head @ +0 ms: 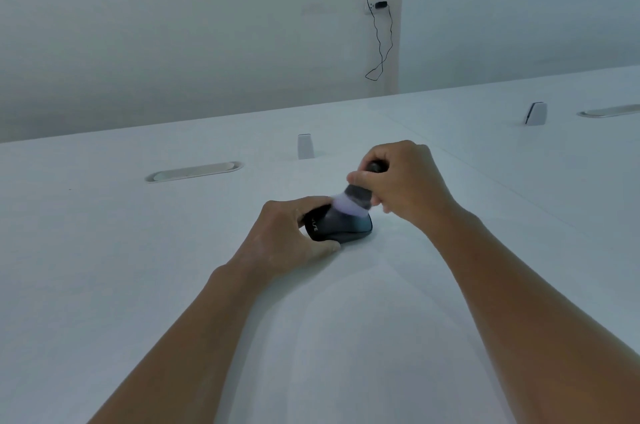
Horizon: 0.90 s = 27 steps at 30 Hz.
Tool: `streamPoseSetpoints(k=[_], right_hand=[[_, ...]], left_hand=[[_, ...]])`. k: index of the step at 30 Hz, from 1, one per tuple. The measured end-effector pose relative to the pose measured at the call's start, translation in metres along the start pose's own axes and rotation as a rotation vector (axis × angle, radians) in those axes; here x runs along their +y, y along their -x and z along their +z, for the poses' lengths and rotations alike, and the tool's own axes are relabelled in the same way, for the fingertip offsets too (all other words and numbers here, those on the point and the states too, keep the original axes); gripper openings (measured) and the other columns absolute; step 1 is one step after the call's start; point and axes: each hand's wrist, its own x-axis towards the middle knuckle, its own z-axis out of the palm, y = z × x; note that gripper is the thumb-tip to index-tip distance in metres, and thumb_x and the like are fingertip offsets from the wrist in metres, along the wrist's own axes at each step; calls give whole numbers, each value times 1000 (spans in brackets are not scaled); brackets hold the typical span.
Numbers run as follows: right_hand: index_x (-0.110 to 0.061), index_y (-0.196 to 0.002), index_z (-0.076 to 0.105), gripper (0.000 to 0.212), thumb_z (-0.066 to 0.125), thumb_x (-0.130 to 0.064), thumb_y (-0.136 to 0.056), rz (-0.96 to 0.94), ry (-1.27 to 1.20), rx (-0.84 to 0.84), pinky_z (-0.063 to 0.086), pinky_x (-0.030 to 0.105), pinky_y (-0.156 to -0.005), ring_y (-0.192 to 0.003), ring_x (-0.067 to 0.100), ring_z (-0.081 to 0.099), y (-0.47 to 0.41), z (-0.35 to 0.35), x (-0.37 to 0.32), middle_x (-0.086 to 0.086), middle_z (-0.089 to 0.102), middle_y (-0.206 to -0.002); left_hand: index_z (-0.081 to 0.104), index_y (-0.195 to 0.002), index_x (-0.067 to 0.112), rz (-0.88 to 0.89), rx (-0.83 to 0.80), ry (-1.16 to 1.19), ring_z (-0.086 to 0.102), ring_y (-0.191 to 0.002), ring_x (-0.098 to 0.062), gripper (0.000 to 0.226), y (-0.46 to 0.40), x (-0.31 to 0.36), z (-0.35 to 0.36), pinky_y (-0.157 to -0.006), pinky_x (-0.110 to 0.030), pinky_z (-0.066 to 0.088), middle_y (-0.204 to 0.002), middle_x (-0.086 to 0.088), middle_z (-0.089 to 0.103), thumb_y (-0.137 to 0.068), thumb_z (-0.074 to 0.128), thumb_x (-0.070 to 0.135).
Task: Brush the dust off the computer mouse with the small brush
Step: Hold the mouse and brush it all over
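Note:
A black computer mouse point(341, 226) lies on the white table point(138, 267) at the middle of the view. My left hand point(287, 233) grips its left end, thumb in front and fingers behind. My right hand point(405, 181) holds a small brush point(356, 196) by its short dark handle. The pale, blurred bristles rest on the top of the mouse. The upper part of the handle is hidden inside my fist.
An oval cable slot point(194, 171) is set in the table at the back left, and another point(609, 110) at the far right. Two small grey upright brackets point(305, 146) point(536, 113) stand behind the mouse. Black cables point(379, 42) hang on the wall.

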Motion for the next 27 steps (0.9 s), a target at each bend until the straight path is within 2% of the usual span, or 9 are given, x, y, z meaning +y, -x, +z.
streamPoseSetpoints(k=[2,5,9,11,13,16,19,22,27], right_hand=[[-6,-73,75,16,81,-19,-81,-11,122,105,52,26,-58,-58,19,66,-2,-1,2,-3,62,-57],[-9,-71,75,17,83,-21,-79,-20,-3,52,45,16,-47,-42,12,60,-1,1,-3,-10,61,-46],[-5,-72,74,15,78,-15,-82,-8,197,44,58,29,-61,-58,22,64,-4,1,0,2,72,-68],[-5,-71,73,16,80,-17,-81,39,166,-39,53,21,-48,-47,19,64,-4,-7,1,2,69,-58],[-7,-71,73,17,82,-19,-80,74,131,-114,42,14,-36,-31,10,54,-3,-14,0,3,65,-48],[-7,-73,74,17,84,-18,-81,74,45,-49,44,12,-39,-30,6,56,-2,-20,5,8,69,-51],[-7,-73,74,18,84,-19,-81,132,111,-131,46,13,-41,-30,6,57,-1,-24,7,7,69,-51],[-6,-74,74,16,84,-17,-81,111,65,-72,46,12,-41,-30,6,57,-2,-25,8,7,69,-50],[-5,-74,74,18,85,-18,-81,151,108,-131,52,19,-46,-32,8,58,1,-24,6,8,70,-52]], left_hand=[[74,-114,34,-10,7,0,72,-102,-4,53,0,-1,0,-96,-27,55,-102,14,78,-67,88,13],[71,-113,44,17,2,3,72,-102,3,58,0,1,0,-96,-20,55,-104,24,77,-66,86,14],[73,-112,39,-36,11,-7,71,-102,2,55,-1,-3,1,-95,-19,55,-101,17,77,-66,90,15],[73,-125,25,-31,0,-26,70,-105,6,62,-2,-5,0,-99,-19,53,-108,16,77,-67,93,14],[72,-126,23,-18,-9,-30,70,-105,5,63,-3,-6,0,-99,-19,53,-110,14,77,-67,93,13],[73,-123,22,5,-12,-29,72,-104,2,62,-4,-6,0,-100,-22,54,-109,13,78,-66,94,11],[73,-120,25,3,-20,-26,72,-104,-2,59,-4,-5,-1,-100,-26,54,-107,14,78,-67,93,11],[73,-115,26,17,-36,-28,73,-101,-10,55,-5,-4,-2,-99,-31,55,-103,11,78,-67,91,9],[72,-113,28,27,-45,-30,73,-100,-13,53,-6,-4,-2,-99,-35,55,-102,10,77,-67,90,9]])
